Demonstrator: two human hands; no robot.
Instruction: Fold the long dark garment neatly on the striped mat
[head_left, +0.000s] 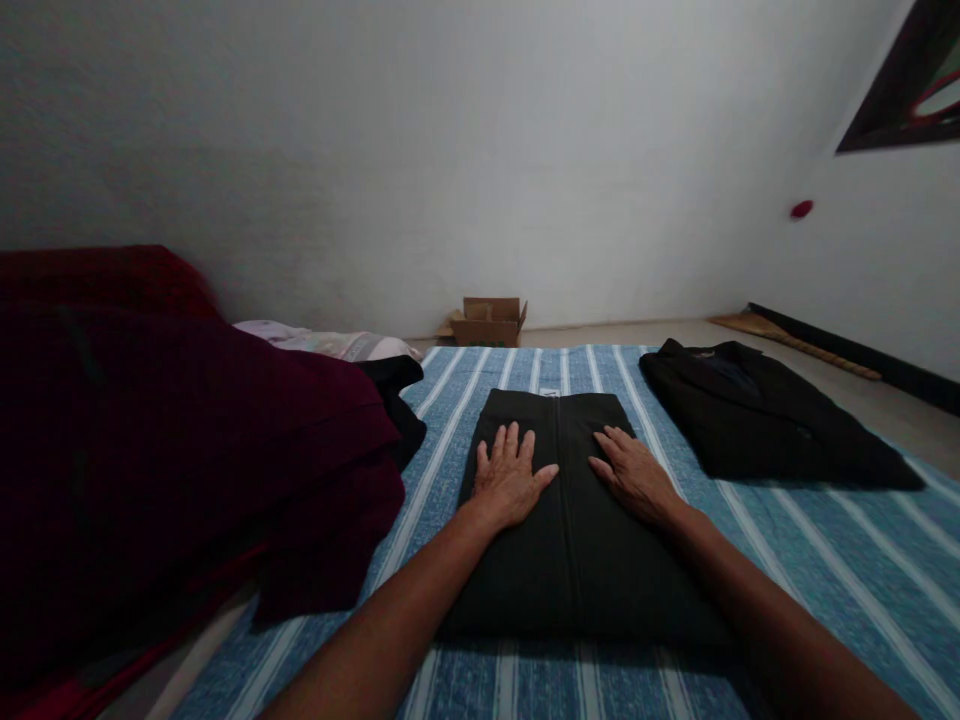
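Observation:
A folded black garment (pixel 574 560) lies flat in front of me on a blue striped sheet (pixel 817 560). My left hand (pixel 510 478) rests palm down on the garment's left half, fingers stretched out and slightly apart. On the right half, my right hand (pixel 634 474) also lies flat with fingers spread. Neither hand holds anything. A seam runs down the garment between the two hands.
A second folded black garment (pixel 765 425) lies to the right on the sheet. A heap of dark maroon cloth (pixel 165 450) fills the left side. A small cardboard box (pixel 489 322) sits by the far wall, a broom (pixel 795 340) on the floor at right.

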